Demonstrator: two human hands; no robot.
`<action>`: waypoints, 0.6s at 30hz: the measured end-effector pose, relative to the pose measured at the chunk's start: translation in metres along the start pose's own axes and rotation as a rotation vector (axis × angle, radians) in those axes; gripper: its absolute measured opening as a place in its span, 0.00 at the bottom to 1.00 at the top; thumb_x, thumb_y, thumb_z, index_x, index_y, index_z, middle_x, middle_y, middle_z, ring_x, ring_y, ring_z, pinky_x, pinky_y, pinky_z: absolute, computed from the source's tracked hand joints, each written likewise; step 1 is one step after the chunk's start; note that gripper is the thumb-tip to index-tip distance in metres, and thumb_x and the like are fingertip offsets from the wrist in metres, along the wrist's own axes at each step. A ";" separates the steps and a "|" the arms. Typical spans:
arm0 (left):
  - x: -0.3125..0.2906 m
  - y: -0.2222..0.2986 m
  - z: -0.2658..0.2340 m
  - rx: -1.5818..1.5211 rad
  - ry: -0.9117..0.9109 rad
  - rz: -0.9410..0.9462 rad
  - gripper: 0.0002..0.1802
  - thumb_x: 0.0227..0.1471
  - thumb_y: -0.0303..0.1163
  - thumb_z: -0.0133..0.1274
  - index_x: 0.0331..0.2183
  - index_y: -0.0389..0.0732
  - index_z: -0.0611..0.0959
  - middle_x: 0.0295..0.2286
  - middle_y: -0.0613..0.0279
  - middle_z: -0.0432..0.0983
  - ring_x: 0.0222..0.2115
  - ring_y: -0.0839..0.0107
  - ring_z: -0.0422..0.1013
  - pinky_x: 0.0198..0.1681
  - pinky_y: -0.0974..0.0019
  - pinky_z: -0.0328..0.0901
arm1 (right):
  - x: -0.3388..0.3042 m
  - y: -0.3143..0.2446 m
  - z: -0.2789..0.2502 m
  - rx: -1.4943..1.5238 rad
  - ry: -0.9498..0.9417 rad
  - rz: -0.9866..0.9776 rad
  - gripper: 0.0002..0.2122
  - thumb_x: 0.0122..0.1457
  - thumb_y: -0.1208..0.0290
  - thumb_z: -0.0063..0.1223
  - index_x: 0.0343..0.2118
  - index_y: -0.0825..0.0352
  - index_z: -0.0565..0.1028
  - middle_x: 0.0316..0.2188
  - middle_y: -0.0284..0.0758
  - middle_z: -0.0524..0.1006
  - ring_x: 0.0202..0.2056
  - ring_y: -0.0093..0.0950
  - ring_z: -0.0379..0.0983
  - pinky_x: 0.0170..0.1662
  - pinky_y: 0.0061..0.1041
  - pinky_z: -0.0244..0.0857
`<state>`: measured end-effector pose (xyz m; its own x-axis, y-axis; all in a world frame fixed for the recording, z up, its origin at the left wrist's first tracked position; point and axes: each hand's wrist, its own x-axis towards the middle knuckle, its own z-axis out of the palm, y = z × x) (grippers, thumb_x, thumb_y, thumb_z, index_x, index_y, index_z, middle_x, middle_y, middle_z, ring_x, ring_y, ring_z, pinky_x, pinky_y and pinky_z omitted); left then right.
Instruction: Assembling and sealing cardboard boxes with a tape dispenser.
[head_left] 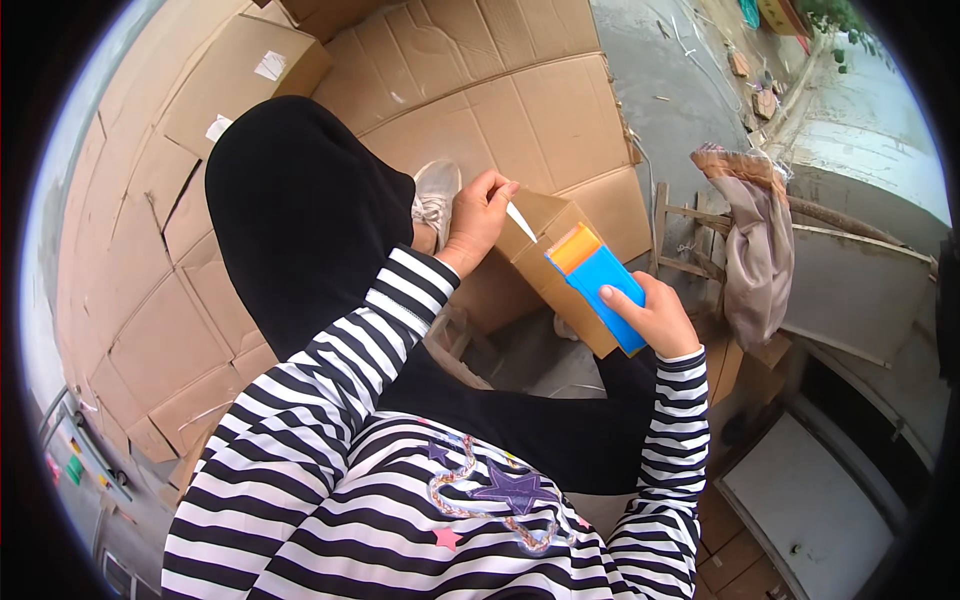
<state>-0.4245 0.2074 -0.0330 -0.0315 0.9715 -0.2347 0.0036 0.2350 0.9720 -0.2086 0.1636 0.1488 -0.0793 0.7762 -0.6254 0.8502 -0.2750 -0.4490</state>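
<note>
My left hand (pixel 482 215) is closed in a pinch, with a narrow white strip (pixel 521 222) sticking out from its fingertips. My right hand (pixel 660 318) grips a flat, box-shaped blue and orange block (pixel 610 298), thumb on its upper face. The block's orange end points up and left, close to the strip's lower tip; I cannot tell if they touch. Below both, a brown cardboard box (pixel 540 212) stands tilted between my legs. The blue and orange block covers part of it.
Large flattened cardboard sheets (pixel 480 110) spread ahead and to the left, under my shoe (pixel 436 192). To the right, a greyish-brown cloth (pixel 755 250) hangs over a wooden frame (pixel 680 215). A pale panel (pixel 810 500) leans at the lower right.
</note>
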 end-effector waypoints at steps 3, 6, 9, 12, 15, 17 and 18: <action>0.001 -0.013 0.003 0.029 0.034 -0.020 0.09 0.52 0.33 0.54 0.26 0.37 0.77 0.17 0.71 0.69 0.21 0.83 0.62 0.25 0.75 0.60 | 0.010 0.002 0.002 0.023 -0.036 0.033 0.24 0.54 0.50 0.53 0.25 0.74 0.71 0.18 0.37 0.73 0.21 0.22 0.70 0.25 0.23 0.64; 0.000 -0.029 0.011 0.003 0.020 -0.065 0.09 0.52 0.33 0.54 0.26 0.37 0.77 0.17 0.70 0.70 0.21 0.83 0.63 0.25 0.74 0.60 | 0.015 -0.002 0.002 -0.057 -0.033 0.089 0.26 0.53 0.48 0.53 0.24 0.75 0.71 0.17 0.38 0.72 0.20 0.25 0.69 0.26 0.24 0.64; -0.003 -0.043 0.019 -0.026 0.056 -0.078 0.10 0.49 0.34 0.55 0.24 0.38 0.77 0.16 0.63 0.70 0.18 0.75 0.65 0.24 0.69 0.61 | 0.020 0.001 0.004 -0.102 -0.041 0.074 0.27 0.52 0.47 0.53 0.24 0.75 0.71 0.17 0.39 0.72 0.20 0.26 0.70 0.26 0.25 0.64; -0.006 -0.053 0.023 0.009 0.000 -0.178 0.10 0.51 0.34 0.54 0.25 0.37 0.78 0.16 0.69 0.71 0.20 0.82 0.64 0.24 0.73 0.60 | 0.025 0.001 0.007 -0.143 -0.072 0.144 0.27 0.53 0.47 0.52 0.28 0.76 0.73 0.19 0.41 0.74 0.22 0.27 0.71 0.28 0.26 0.65; -0.012 -0.055 0.031 0.088 -0.030 -0.165 0.12 0.50 0.36 0.55 0.24 0.37 0.78 0.16 0.64 0.71 0.19 0.77 0.66 0.24 0.69 0.61 | 0.028 0.008 0.013 -0.151 -0.075 0.162 0.27 0.53 0.48 0.53 0.33 0.76 0.74 0.21 0.42 0.75 0.25 0.27 0.73 0.31 0.25 0.66; -0.009 -0.055 0.033 0.114 -0.060 -0.162 0.12 0.49 0.36 0.55 0.24 0.37 0.77 0.18 0.59 0.73 0.20 0.67 0.68 0.25 0.64 0.62 | 0.027 0.004 0.015 -0.047 -0.058 0.138 0.26 0.53 0.49 0.53 0.35 0.77 0.74 0.23 0.42 0.76 0.26 0.27 0.74 0.32 0.25 0.67; -0.008 -0.053 0.033 0.134 -0.098 -0.153 0.13 0.49 0.37 0.55 0.23 0.37 0.77 0.19 0.53 0.74 0.22 0.57 0.70 0.26 0.59 0.63 | 0.028 0.003 0.015 -0.048 -0.062 0.140 0.26 0.53 0.49 0.53 0.35 0.77 0.74 0.23 0.42 0.76 0.26 0.27 0.74 0.32 0.25 0.67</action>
<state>-0.3912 0.1885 -0.0827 0.0550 0.9210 -0.3856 0.1392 0.3753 0.9164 -0.2158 0.1757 0.1206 0.0113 0.6952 -0.7188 0.8787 -0.3499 -0.3247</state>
